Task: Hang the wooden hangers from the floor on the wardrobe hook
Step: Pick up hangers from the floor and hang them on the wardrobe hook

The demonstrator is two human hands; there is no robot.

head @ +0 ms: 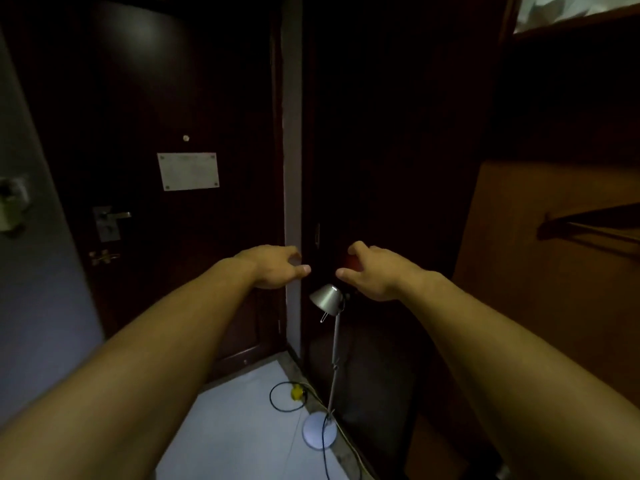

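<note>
Both my arms reach forward at chest height in a dim room. My left hand (277, 268) hangs in the air with loosely curled fingers and holds nothing. My right hand (369, 271) is beside it, fingers also loosely curled and empty. A gap of about a hand's width separates them. At the right, inside the open wooden wardrobe (519, 271), a dark hanging rail (588, 226) crosses the compartment. No wooden hanger is in view.
A dark door (166, 116) with a lever handle (110, 216) and a white notice (188, 171) stands ahead on the left. A silver floor lamp (327, 299) stands below my hands, its round base (319, 433) and cable (287, 396) on the pale floor.
</note>
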